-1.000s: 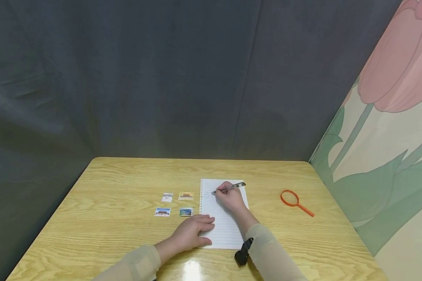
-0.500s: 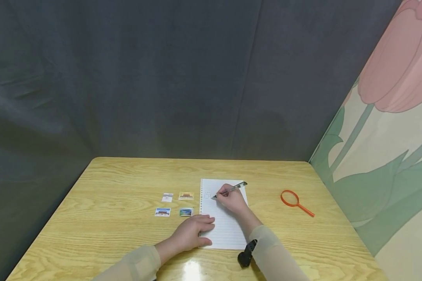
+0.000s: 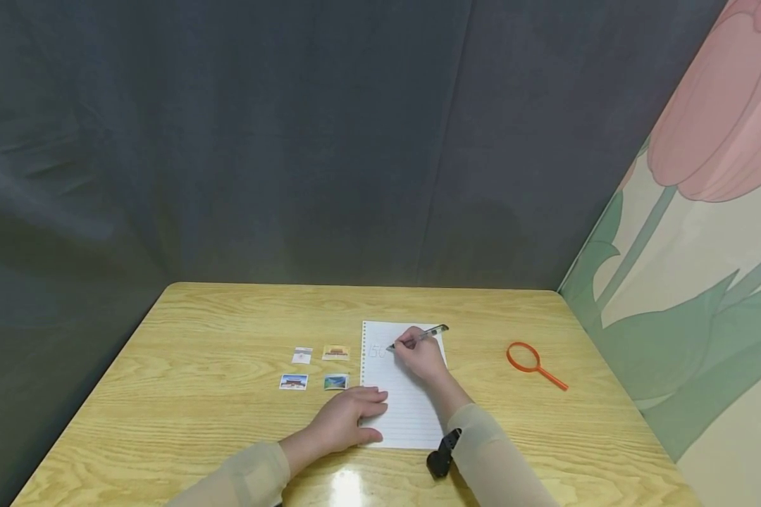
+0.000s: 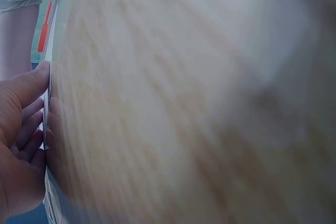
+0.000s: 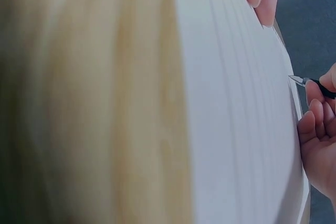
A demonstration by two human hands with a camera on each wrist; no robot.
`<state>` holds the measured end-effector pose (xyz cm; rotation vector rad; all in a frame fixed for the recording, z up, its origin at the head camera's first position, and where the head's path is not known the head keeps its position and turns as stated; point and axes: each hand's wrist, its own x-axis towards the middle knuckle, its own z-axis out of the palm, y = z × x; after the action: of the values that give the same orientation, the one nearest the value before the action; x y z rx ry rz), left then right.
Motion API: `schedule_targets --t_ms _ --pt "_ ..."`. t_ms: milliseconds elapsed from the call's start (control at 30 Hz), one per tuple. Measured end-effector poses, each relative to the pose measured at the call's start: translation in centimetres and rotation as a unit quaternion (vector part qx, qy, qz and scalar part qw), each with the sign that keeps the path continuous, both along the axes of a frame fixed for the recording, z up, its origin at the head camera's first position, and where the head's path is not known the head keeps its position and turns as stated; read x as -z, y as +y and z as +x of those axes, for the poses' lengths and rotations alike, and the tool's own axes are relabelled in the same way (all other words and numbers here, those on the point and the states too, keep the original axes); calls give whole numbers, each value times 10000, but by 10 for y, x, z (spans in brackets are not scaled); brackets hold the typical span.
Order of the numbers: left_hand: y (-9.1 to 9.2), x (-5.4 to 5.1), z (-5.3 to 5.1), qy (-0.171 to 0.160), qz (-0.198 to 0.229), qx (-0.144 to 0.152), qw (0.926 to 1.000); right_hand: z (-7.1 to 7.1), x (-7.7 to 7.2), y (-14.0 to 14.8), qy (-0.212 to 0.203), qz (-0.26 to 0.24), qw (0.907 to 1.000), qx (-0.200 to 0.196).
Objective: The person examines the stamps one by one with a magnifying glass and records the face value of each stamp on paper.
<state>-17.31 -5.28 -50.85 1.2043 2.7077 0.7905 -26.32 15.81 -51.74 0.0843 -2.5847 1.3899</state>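
Observation:
A lined sheet (image 3: 399, 415) with a perforated left edge lies on the table. My right hand (image 3: 421, 358) pinches a dark pen (image 3: 434, 330), its tip at the upper part of the sheet beside handwritten marks that look like "150". In the right wrist view the pen (image 5: 299, 80) meets the paper (image 5: 236, 103), held between thumb and fingers of the right hand (image 5: 320, 145). The left hand (image 3: 345, 420) rests spread on the sheet's lower left edge. The left wrist view shows the left hand (image 4: 21, 140) flat against the surface, fingers extended.
Left of the sheet lie several small picture cards: a pale one (image 3: 301, 355), a yellow one (image 3: 336, 353), a blue one with a building (image 3: 294, 382) and a green-blue one (image 3: 335, 382). An orange magnifying glass (image 3: 553, 379) lies at the right. A dark curtain (image 3: 355, 141) stands behind the table.
The right hand and pen have shifted slightly to the right along the written line, and more marks show on the paper. The left hand stays in place.

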Motion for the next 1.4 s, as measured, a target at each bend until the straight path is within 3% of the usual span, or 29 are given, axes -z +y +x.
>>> schedule_targets --t_ms 367,633,867,1167,1400 --pt "0 0 1 -15 32 0 10000 -2 -1 -7 -78 -155 9997 145" --pt "-2 0 1 256 150 125 9995 -2 -1 -7 -3 -190 9998 4" --pt "-3 -1 2 234 179 163 9994 -4 -1 -6 -355 -789 9960 217" --pt "-1 -4 1 125 61 100 9999 -2 0 -3 -354 -454 9981 216" --pt "-1 -2 1 172 32 81 9998 0 -4 4 -505 -638 9957 442"
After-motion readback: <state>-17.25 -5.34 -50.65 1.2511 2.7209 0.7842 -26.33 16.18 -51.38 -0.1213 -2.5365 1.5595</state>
